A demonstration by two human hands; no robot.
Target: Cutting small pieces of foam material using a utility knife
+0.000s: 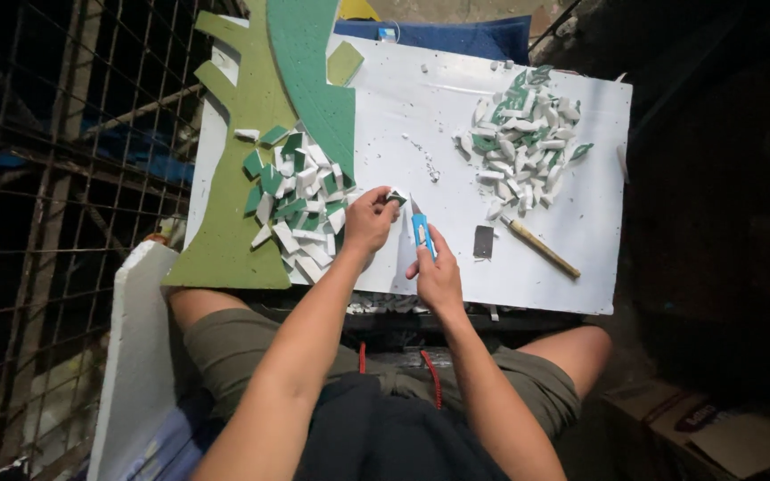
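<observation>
My left hand (369,221) pinches a small white and green foam piece (396,196) just above the white board (456,125). My right hand (437,272) grips a blue utility knife (420,228), its blade pointing up toward the foam piece. To the left of my left hand lies a heap of cut green and white foam pieces (296,200), partly on an olive green foam sheet (238,178).
A second pile of white and green foam pieces (523,138) lies at the board's upper right. A scraper with a wooden handle (528,242) rests to the right of the knife. A dark green curved foam shape (318,71) overlaps the board. A wire grid (55,178) stands at left.
</observation>
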